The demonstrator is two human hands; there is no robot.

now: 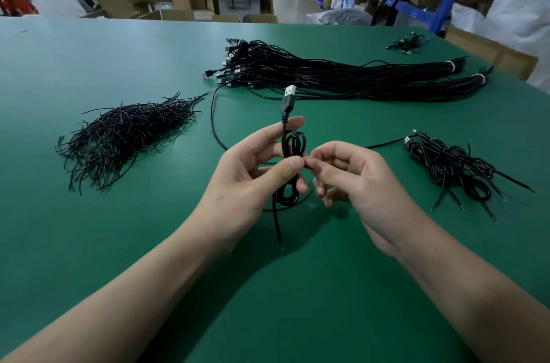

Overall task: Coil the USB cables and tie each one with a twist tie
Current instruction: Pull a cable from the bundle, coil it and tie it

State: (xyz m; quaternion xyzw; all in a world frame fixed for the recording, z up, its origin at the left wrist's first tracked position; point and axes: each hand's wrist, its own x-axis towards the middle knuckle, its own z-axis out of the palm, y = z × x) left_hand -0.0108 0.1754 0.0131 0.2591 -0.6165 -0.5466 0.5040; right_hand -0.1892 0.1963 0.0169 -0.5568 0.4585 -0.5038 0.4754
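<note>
Coiled cable (pixel 293 148) stands upright, plug (pixel 289 93) up, gripped by left hand (pixel 253 175); right hand (pixel 357 181) pinches its waist. Pile of twist ties (pixel 125 136) lies well left, nearer left hand.

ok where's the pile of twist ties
In the head view the pile of twist ties lies on the left of the green table, left of the left hand.
</note>
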